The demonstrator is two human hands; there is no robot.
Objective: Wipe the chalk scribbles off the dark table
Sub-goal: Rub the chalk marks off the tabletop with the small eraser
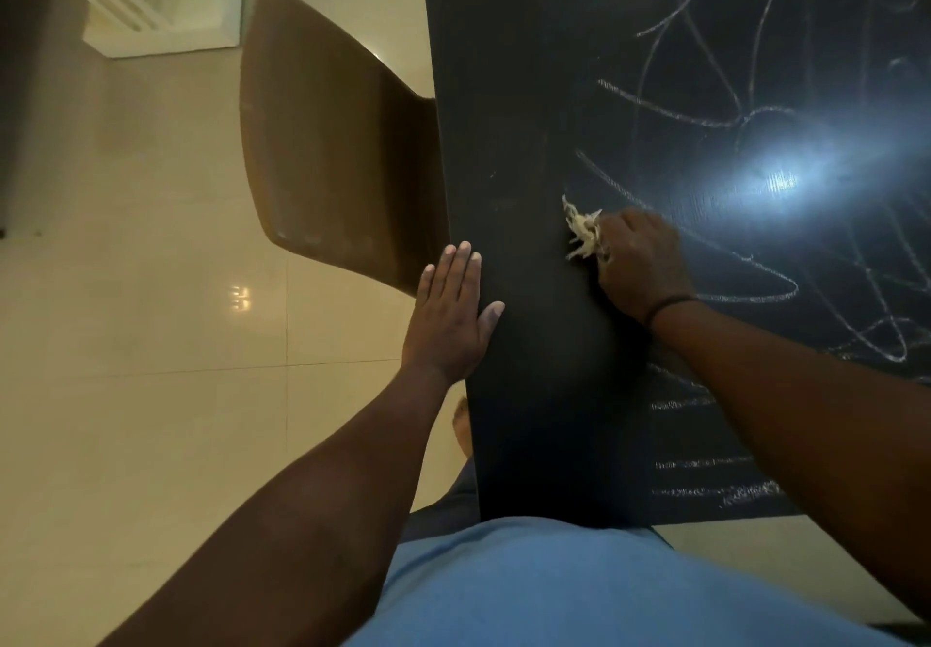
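Note:
The dark table (524, 92) runs away from me, with white chalk scribbles (705, 117) looping over its right part and short chalk strokes (705, 465) near its front edge. My right hand (642, 263) grips a crumpled pale tissue (582, 231) and presses it on the table at the left end of the scribbles. My left hand (451, 314) lies flat with straight fingers on the table's left edge. The strip of table between my two hands shows no chalk.
A brown chair (327, 133) stands against the table's left side, just beyond my left hand. Glossy cream floor tiles (151, 294) spread to the left. A bright lamp glare (781, 178) sits on the tabletop. My blue shirt (579, 591) fills the bottom.

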